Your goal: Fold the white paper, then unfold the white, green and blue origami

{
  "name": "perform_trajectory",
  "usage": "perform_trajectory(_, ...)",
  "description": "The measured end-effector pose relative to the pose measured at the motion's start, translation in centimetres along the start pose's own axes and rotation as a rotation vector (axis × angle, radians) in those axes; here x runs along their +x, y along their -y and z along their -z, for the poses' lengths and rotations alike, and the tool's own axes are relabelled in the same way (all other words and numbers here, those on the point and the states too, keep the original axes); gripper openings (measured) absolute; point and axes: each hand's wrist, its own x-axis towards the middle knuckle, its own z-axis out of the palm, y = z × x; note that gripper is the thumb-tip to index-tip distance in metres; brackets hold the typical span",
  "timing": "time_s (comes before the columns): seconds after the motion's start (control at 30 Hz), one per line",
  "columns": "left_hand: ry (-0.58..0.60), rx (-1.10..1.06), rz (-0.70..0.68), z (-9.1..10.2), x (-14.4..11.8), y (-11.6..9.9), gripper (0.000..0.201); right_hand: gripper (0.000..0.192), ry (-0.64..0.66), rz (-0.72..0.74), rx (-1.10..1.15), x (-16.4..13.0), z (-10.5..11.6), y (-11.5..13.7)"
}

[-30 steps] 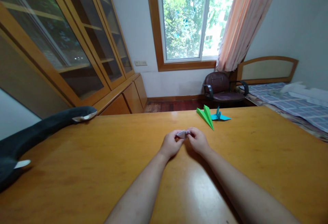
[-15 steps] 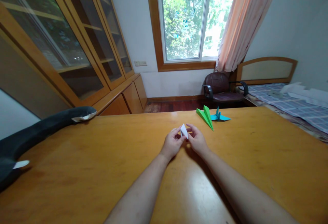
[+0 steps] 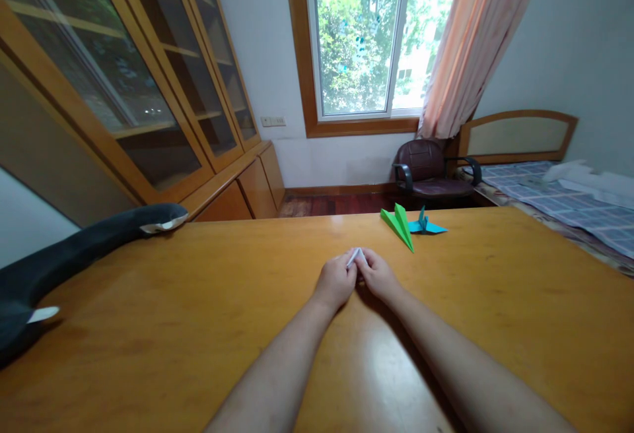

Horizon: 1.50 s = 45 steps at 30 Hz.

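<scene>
My left hand (image 3: 337, 281) and right hand (image 3: 379, 276) pinch the small white paper (image 3: 354, 257) tight together. I should press each fold flat, slowly, keeping corners lined up.

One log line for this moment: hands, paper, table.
left hand + right hand: pinching small white folded paper | wooden table: green paper plane, blue paper crane beyond hands

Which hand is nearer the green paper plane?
Right. The right hand lies just below-left of the green plane; the left hand is farther left.
</scene>
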Motion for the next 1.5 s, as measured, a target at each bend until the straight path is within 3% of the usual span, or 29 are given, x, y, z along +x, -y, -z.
perform_trajectory(0.17, -0.014, 0.003, 0.024, 0.0, 0.0, -0.2, 0.033, 0.025, -0.037, 0.06, -0.183, 0.0, 0.0, 0.0)
perform_trajectory(0.37, -0.12, -0.099, 0.122, -0.3, 0.0, 0.2, 0.035, 0.021, -0.105, 0.042, -0.299, -0.2, -0.3, 0.3)
perform_trajectory(0.47, -0.1, -0.353, 0.163, -0.5, 0.3, 0.7, 0.033, 0.03, -0.138, 0.009, -0.076, 0.0, -0.1, 0.2)
perform_trajectory(0.63, 0.097, -0.831, 0.349, 0.3, 0.6, 1.5, 0.044, 0.038, -0.038, -0.201, 0.306, -0.1, 1.1, 0.5)
perform_trajectory(0.77, 0.176, -1.024, 0.423, 1.3, 0.4, 1.7, 0.056, 0.039, 0.082, -0.241, 0.515, -0.4, 1.6, 0.7)
perform_trajectory(0.87, 0.157, -1.038, 0.401, 1.5, 0.4, 1.5, 0.051, 0.044, 0.041, -0.222, 0.546, -0.3, 1.5, 0.5)
perform_trajectory(1.0, 0.071, -0.904, 0.318, 1.3, 0.5, 1.2, 0.058, 0.056, -0.025, -0.159, 0.446, -0.1, 1.5, 0.3)
perform_trajectory(1.13, 0.052, -0.796, 0.264, 0.9, 0.7, 1.6, 0.059, 0.037, 0.053, -0.021, 0.249, -0.1, 1.7, 0.6)
perform_trajectory(1.23, 0.011, -0.7, 0.245, 0.6, 0.8, 2.1, 0.05, 0.019, -0.004, 0.117, 0.008, -0.1, 1.5, 0.7)
perform_trajectory(1.37, -0.059, -0.602, 0.218, 0.1, 0.8, 2.2, 0.049, 0.017, -0.115, 0.274, -0.306, -0.3, 1.3, 0.7)
perform_trajectory(1.5, -0.145, -0.436, 0.207, -0.1, 0.6, 1.7, 0.043, 0.02, -0.081, 0.349, -0.554, -0.6, 1.6, 1.4)
